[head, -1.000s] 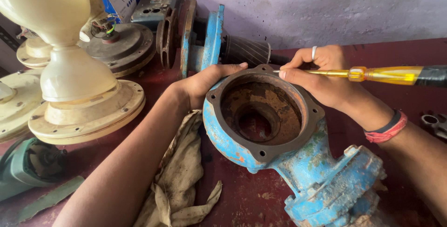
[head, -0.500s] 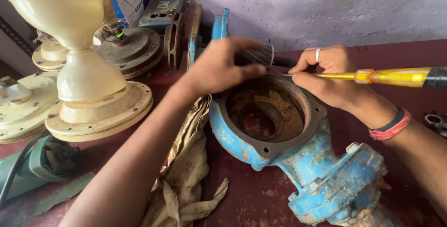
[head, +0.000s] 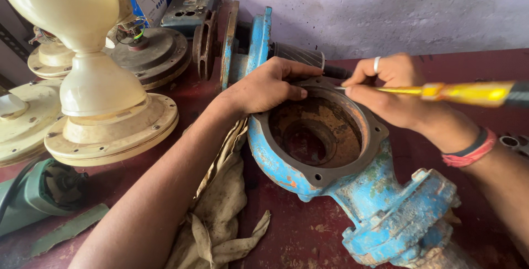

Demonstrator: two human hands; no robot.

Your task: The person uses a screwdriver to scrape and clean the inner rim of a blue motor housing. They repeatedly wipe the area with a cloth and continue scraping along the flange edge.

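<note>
On the dark red table lies a big blue pump housing, tipped on its side so that its round, rusty mouth faces up. The left hand now rests on the far rim of that mouth, fingers curled over the edge and pressing down. A second ago this hand sat lower, on the near left side of the rim, so it has slid up and across to the back. That looks like a way to hold the heavy casting firm while the tool works.

The right hand is closed tight around a yellow-handled screwdriver. Its thin metal tip points at the back rim, just beside the left fingers. The tip has hardly moved since before. It may be scraping or poking at the edge, but the tip is too small to tell.

A dirty cloth lies under the left arm, touching the housing. Cream-coloured fan parts stand well off to the left. A blue motor piece stands behind the housing, near the wall.
</note>
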